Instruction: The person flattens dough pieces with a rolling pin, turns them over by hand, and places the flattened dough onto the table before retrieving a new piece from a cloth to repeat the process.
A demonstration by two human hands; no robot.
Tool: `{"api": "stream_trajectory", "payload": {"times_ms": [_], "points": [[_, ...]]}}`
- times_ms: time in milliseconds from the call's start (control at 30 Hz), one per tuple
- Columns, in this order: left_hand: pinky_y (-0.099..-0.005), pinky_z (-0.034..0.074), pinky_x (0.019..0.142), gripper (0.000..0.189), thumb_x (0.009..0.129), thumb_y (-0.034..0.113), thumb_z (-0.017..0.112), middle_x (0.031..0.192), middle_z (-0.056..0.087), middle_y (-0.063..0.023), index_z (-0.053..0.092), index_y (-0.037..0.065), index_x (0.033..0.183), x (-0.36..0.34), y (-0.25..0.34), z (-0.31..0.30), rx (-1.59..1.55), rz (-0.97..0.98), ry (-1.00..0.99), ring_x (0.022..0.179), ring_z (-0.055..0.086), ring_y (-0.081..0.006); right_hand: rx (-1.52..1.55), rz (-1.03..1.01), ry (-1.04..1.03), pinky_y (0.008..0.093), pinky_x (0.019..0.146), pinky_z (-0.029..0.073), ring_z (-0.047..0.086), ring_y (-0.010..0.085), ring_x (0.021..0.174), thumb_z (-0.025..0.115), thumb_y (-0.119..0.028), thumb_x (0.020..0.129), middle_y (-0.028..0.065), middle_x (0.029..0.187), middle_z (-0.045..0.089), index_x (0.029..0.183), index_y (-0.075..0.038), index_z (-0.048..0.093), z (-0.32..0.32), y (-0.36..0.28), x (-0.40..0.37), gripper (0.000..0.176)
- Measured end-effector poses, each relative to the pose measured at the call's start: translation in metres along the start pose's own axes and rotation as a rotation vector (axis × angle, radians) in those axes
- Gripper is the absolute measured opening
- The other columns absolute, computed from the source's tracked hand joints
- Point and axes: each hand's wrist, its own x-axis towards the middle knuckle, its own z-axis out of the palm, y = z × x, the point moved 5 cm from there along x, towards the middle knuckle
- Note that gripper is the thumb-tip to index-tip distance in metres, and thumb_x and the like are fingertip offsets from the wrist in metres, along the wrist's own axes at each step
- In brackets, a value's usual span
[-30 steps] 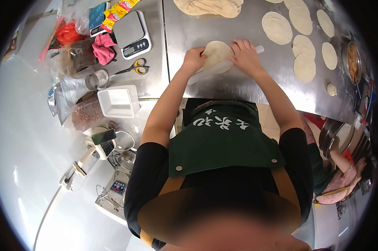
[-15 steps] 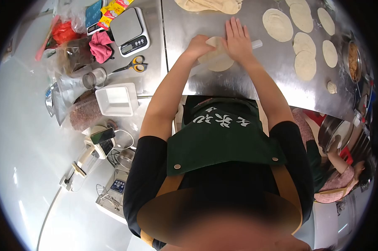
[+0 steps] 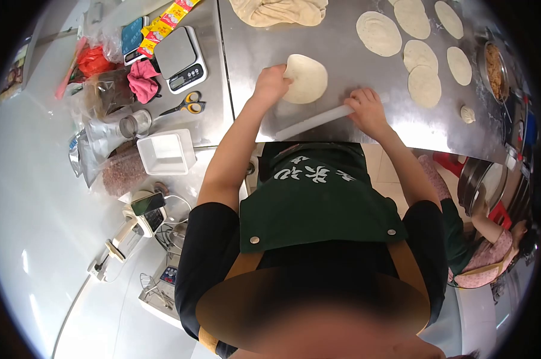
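Observation:
A thin round dough wrapper (image 3: 307, 79) lies on the steel worktop in front of me. My left hand (image 3: 273, 84) pinches its left edge, with the fingers closed. Nearer the worktop's front edge, a white rolling pin (image 3: 313, 122) lies slantwise, apart from the dough. My right hand (image 3: 367, 111) is curled over the pin's right part. Beyond the wrapper sits a large lump of dough (image 3: 279, 12). Several rolled wrappers (image 3: 379, 33) are spread to the right, some overlapping, such as this one (image 3: 424, 87).
A small dough piece (image 3: 467, 114) and a bowl of brown filling (image 3: 493, 72) are at the right. Leftward are a kitchen scale (image 3: 186, 73), scissors (image 3: 192, 103), a pink cloth (image 3: 143, 81) and a white tub (image 3: 165, 153). Another person (image 3: 483, 239) works at lower right.
The rolling pin has come off the dough toward me, and my right hand has gone from flat on it to curled over it. My left hand still holds the wrapper's edge.

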Motion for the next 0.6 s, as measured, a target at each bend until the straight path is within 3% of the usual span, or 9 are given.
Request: {"api": "stream_trajectory", "payload": {"times_ms": [67,167,267,467,600], "points": [[-0.0445,0.051,0.08,0.029,0.077,0.012,0.068,0.094,0.067,-0.0218,0.063,0.003,0.105,0.009,-0.035,0.022,0.151,-0.041,-0.054,0.091,0.063,-0.039,-0.016,-0.031,0.005,0.0418,0.099,0.039,0.05,0.0251,0.107,0.077,-0.014,0.067,0.0042,0.102,0.054,0.097,-0.012,0.062,-0.006,0.0,0.017,0.034],[-0.0446,0.05,0.08,0.032,0.078,0.012,0.07,0.095,0.067,-0.0211,0.062,0.003,0.107,0.008,-0.043,0.019,0.087,0.027,-0.055,0.091,0.063,-0.039,-0.009,-0.118,0.012,0.0408,0.099,0.039,0.05,0.0252,0.107,0.077,-0.014,0.068,0.004,0.102,0.054,0.096,-0.011,0.062,0.0,0.006,0.046,0.032],[-0.0394,0.051,0.08,0.035,0.077,0.01,0.066,0.094,0.067,-0.0196,0.064,0.005,0.112,0.011,-0.049,0.015,0.045,0.015,-0.092,0.088,0.065,-0.032,0.008,-0.124,-0.07,0.0421,0.102,0.037,0.049,0.0266,0.109,0.075,-0.019,0.072,0.0056,0.102,0.054,0.099,-0.011,0.062,0.007,0.006,0.074,0.031],[-0.0343,0.05,0.08,0.037,0.082,0.011,0.066,0.097,0.068,-0.0122,0.062,0.001,0.117,0.013,-0.052,0.019,-0.36,-0.073,-0.083,0.088,0.064,-0.0217,-0.172,0.029,0.195,0.0459,0.111,0.028,0.041,0.0291,0.129,0.061,-0.034,0.086,0.012,0.136,0.048,0.124,-0.008,0.055,0.037,0.004,0.098,0.046],[-0.0348,0.05,0.081,0.036,0.081,0.013,0.067,0.101,0.068,-0.0141,0.064,-0.002,0.113,0.022,-0.05,0.02,-0.55,-0.162,-0.024,0.091,0.064,-0.0234,-0.259,0.139,0.124,0.0476,0.11,0.029,0.038,0.03,0.135,0.054,-0.033,0.089,0.0144,0.148,0.038,0.135,-0.005,0.047,0.051,0.003,0.079,0.055]]}}
